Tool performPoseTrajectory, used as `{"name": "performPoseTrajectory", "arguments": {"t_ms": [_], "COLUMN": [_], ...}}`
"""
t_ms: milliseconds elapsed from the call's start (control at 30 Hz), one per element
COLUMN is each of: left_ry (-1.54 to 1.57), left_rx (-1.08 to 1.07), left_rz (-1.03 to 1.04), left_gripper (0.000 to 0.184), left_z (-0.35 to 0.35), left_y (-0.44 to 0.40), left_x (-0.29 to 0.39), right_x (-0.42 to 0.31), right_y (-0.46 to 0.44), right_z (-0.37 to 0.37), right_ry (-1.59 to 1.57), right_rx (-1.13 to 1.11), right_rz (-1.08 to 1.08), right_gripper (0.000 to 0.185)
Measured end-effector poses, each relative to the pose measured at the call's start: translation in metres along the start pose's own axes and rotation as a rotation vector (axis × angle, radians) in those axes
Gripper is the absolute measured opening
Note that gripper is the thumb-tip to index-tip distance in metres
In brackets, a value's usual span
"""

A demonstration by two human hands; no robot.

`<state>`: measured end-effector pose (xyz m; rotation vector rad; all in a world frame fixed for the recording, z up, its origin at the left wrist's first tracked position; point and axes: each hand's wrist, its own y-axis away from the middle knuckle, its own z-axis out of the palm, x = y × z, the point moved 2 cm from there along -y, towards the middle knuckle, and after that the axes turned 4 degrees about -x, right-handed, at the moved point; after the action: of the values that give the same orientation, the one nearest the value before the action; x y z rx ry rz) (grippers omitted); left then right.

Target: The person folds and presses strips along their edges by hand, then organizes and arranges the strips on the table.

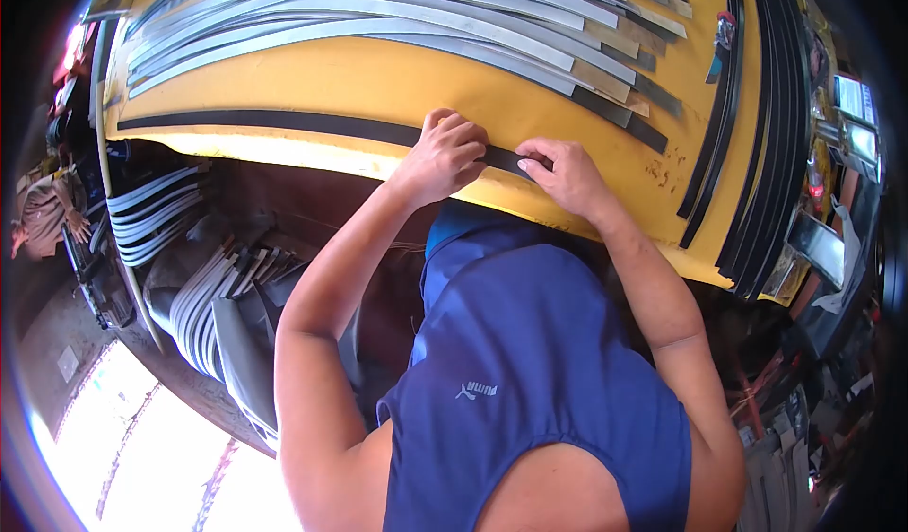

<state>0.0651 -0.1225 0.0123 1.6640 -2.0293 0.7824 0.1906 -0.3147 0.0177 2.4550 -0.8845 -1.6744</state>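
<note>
One long black strip (284, 122) lies along the near edge of the yellow table (378, 69). My left hand (442, 156) rests on it near its right part, the fingers curled round or pressed onto the strip. At the strip's right end, my right hand (560, 173) pinches the tip between thumb and fingers. A short stretch of black strip shows between the two hands. Behind them, a pile of grey and white strips (454, 23) spreads across the table.
More black strips (771, 106) hang along the table's right side, with a small red and blue item (724, 31) near them. Bundled curved strips (203, 324) sit below at the left. Another person's hand (76, 225) shows at the far left.
</note>
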Motion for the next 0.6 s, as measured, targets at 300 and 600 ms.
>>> {"name": "performPoseTrajectory", "arguments": {"t_ms": [300, 600], "left_ry": [0.007, 0.015], "left_rx": [-0.035, -0.021], "left_rz": [0.075, 0.057], "left_gripper": [0.012, 0.013], "left_z": [0.006, 0.010], "left_y": [-0.011, -0.016], "left_x": [0.010, 0.015], "right_x": [0.001, 0.001], "right_y": [-0.001, 0.028], "right_z": [0.000, -0.006], "right_ry": [0.012, 0.021], "right_rx": [0.006, 0.168], "right_rz": [-0.021, -0.059], "right_gripper": [0.019, 0.027]}}
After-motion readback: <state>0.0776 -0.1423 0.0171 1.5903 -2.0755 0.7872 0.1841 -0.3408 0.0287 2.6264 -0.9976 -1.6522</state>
